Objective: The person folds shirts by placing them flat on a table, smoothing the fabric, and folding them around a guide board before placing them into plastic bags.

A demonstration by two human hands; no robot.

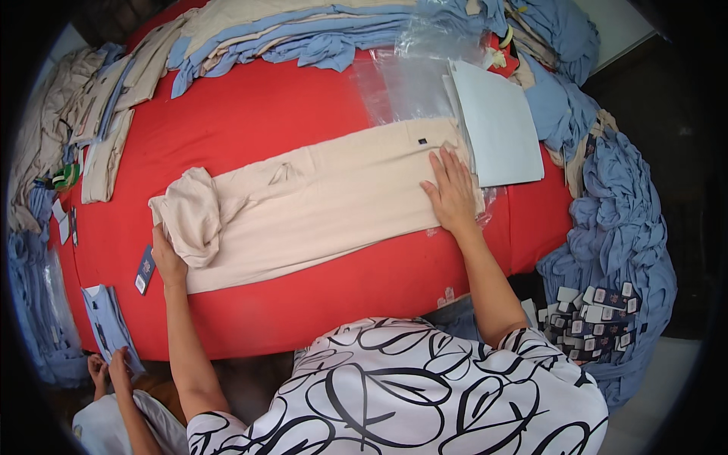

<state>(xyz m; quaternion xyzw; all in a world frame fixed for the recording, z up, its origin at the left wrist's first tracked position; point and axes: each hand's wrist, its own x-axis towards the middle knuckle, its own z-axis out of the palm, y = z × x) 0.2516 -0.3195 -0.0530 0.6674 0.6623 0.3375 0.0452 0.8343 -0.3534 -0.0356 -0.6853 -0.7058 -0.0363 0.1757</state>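
Note:
A long beige garment (pixel 326 197) lies folded in a strip across the red-covered table (pixel 250 121). Its left end is bunched into a loose, rounded bundle of cloth. My left hand (pixel 168 258) grips the edge of that bundle, part of its fingers hidden by the cloth. Beside this hand a dark blue hang tag (pixel 145 269) lies on the red cover. My right hand (pixel 453 189) rests flat on the other end of the garment, fingers stretched out. Just beyond its fingertips a small dark patch (pixel 422 141) shows on the fabric.
White boards (pixel 500 125) and clear plastic bags (pixel 409 83) lie beyond my right hand. Blue and beige garments (pixel 303 38) line the far edge. Blue clothes (pixel 622 205) and several tags (pixel 595 322) are at right. Another person's hands (pixel 117 371) touch a folded blue garment (pixel 112 326) at lower left.

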